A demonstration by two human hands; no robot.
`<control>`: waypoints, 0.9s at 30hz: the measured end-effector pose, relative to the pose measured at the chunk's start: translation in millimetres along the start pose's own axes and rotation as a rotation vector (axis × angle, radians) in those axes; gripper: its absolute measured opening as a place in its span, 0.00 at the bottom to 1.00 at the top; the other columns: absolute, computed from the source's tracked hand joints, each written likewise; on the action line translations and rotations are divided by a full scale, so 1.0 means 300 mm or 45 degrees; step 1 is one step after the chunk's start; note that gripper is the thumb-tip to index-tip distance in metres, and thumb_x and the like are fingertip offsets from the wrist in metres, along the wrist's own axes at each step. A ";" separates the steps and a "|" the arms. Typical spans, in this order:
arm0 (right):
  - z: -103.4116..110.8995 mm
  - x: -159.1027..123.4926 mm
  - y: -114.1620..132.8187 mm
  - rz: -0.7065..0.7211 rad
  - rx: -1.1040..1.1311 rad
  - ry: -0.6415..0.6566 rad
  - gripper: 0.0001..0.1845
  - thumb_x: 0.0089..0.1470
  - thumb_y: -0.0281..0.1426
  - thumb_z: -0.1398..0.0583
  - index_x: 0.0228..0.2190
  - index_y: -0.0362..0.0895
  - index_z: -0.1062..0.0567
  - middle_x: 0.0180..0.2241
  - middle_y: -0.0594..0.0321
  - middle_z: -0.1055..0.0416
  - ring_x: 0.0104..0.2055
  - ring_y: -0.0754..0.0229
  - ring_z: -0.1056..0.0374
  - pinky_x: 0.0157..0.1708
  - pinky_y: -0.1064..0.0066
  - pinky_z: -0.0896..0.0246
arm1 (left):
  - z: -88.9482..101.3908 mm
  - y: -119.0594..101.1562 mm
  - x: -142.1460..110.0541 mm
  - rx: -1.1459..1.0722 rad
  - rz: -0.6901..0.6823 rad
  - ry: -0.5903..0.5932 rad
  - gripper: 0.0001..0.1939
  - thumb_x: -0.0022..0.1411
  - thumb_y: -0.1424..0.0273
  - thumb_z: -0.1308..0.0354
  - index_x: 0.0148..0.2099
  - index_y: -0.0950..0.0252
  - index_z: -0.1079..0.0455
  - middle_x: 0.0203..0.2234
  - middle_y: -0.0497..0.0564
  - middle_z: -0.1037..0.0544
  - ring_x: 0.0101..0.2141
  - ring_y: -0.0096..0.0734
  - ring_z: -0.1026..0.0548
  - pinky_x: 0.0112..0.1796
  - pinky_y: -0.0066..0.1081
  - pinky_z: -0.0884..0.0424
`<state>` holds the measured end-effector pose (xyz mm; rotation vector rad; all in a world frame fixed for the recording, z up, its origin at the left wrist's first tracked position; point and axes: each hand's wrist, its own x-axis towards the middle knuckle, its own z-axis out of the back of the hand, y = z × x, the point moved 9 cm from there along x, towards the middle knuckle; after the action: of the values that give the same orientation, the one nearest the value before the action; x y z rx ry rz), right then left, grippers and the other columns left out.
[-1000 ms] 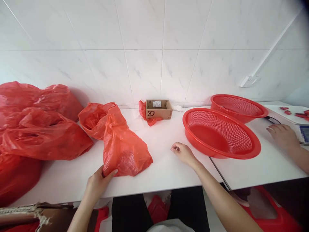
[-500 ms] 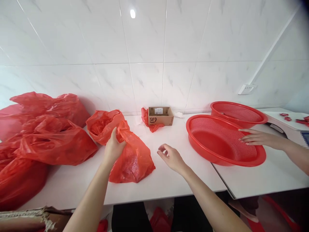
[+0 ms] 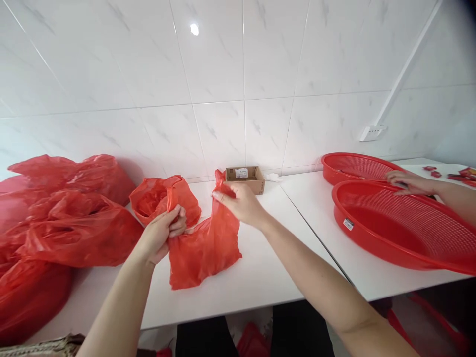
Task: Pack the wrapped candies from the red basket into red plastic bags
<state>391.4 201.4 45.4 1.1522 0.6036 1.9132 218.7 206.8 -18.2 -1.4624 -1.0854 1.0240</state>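
A red plastic bag (image 3: 203,250) lies crumpled on the white table (image 3: 260,277) in front of me. My left hand (image 3: 159,235) is closed on its left upper edge. My right hand (image 3: 241,201) pinches its right upper corner, lifting it a little off the table. Behind the bag sits another red bag (image 3: 156,196), open at the top.
A heap of red bags (image 3: 63,223) fills the left side. A small cardboard box (image 3: 245,177) stands against the tiled wall. Two red mesh basins (image 3: 401,230) (image 3: 353,166) sit at the right, where another person's hand (image 3: 407,182) rests on the near basin's far rim.
My right hand moved left and took hold of the bag's right corner. My left hand shifted its grip along the bag's top. The other person pulled the near basin rightward.
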 end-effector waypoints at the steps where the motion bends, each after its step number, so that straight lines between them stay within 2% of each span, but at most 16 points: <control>1: 0.034 0.011 0.031 0.034 0.019 0.008 0.15 0.62 0.39 0.46 0.38 0.42 0.25 0.33 0.62 0.28 0.39 0.59 0.32 0.40 0.67 0.40 | -0.005 -0.017 0.000 0.000 0.006 -0.007 0.14 0.60 0.58 0.41 0.31 0.62 0.36 0.17 0.37 0.52 0.17 0.19 0.51 0.27 0.27 0.32; 3: 0.074 0.030 0.096 0.092 0.022 0.068 0.15 0.61 0.39 0.45 0.35 0.42 0.24 0.31 0.64 0.29 0.37 0.61 0.33 0.41 0.67 0.41 | -0.045 -0.048 -0.003 0.037 0.025 0.034 0.10 0.58 0.62 0.39 0.34 0.62 0.35 0.18 0.37 0.50 0.18 0.19 0.51 0.27 0.26 0.33; 5: 0.071 0.039 0.159 0.146 -0.011 0.186 0.14 0.61 0.38 0.45 0.34 0.43 0.24 0.31 0.65 0.29 0.36 0.62 0.34 0.40 0.68 0.41 | -0.131 -0.069 -0.009 0.147 0.061 0.212 0.08 0.55 0.68 0.36 0.36 0.61 0.33 0.19 0.39 0.44 0.20 0.21 0.44 0.29 0.28 0.32; 8: 0.028 0.033 0.233 0.241 -0.092 0.325 0.11 0.61 0.34 0.45 0.34 0.44 0.23 0.34 0.65 0.28 0.37 0.63 0.33 0.39 0.68 0.41 | -0.264 -0.079 -0.027 0.423 0.083 0.512 0.08 0.50 0.75 0.37 0.33 0.61 0.31 0.23 0.44 0.34 0.25 0.27 0.35 0.30 0.30 0.33; 11: -0.001 0.024 0.275 0.407 -0.335 0.312 0.10 0.60 0.29 0.44 0.34 0.45 0.22 0.38 0.64 0.27 0.42 0.60 0.34 0.46 0.63 0.43 | -0.326 -0.083 -0.020 0.639 0.034 0.568 0.06 0.49 0.74 0.38 0.26 0.62 0.32 0.21 0.46 0.34 0.24 0.29 0.35 0.26 0.30 0.36; 14: -0.002 0.027 0.240 0.432 -0.526 0.279 0.11 0.62 0.31 0.45 0.35 0.45 0.21 0.39 0.62 0.27 0.43 0.58 0.35 0.47 0.61 0.46 | -0.351 -0.068 -0.012 0.731 0.056 0.569 0.09 0.51 0.73 0.41 0.21 0.62 0.34 0.19 0.46 0.35 0.23 0.30 0.36 0.24 0.31 0.38; 18: 0.027 0.036 0.114 0.215 -0.515 0.318 0.20 0.64 0.42 0.47 0.30 0.43 0.23 0.30 0.64 0.29 0.30 0.64 0.36 0.33 0.69 0.46 | -0.385 -0.026 -0.029 0.677 0.164 0.684 0.06 0.49 0.76 0.41 0.23 0.61 0.30 0.21 0.46 0.32 0.24 0.30 0.35 0.26 0.30 0.38; 21: 0.036 0.025 0.050 0.093 -0.429 0.380 0.26 0.62 0.50 0.48 0.26 0.44 0.25 0.25 0.66 0.32 0.26 0.65 0.38 0.28 0.70 0.47 | -0.410 0.011 -0.030 0.574 0.227 0.729 0.04 0.51 0.72 0.38 0.25 0.61 0.29 0.23 0.46 0.31 0.25 0.29 0.34 0.28 0.30 0.36; 24: 0.039 0.007 0.030 0.055 -0.292 0.443 0.26 0.60 0.53 0.48 0.30 0.46 0.24 0.24 0.66 0.31 0.27 0.63 0.35 0.28 0.71 0.45 | -0.407 0.042 0.007 0.437 0.267 0.584 0.08 0.54 0.63 0.37 0.30 0.62 0.26 0.24 0.47 0.28 0.24 0.28 0.33 0.28 0.30 0.35; 27: 0.074 -0.003 0.007 0.027 -0.199 0.439 0.23 0.59 0.52 0.46 0.35 0.47 0.23 0.29 0.65 0.27 0.33 0.61 0.32 0.30 0.71 0.42 | -0.389 0.061 0.045 0.311 0.300 0.427 0.16 0.57 0.56 0.40 0.28 0.64 0.27 0.19 0.47 0.30 0.20 0.27 0.35 0.24 0.28 0.37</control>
<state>410.4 199.4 56.8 0.7380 0.6120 2.1547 336.5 191.7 -21.2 -1.5161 -0.5391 0.9895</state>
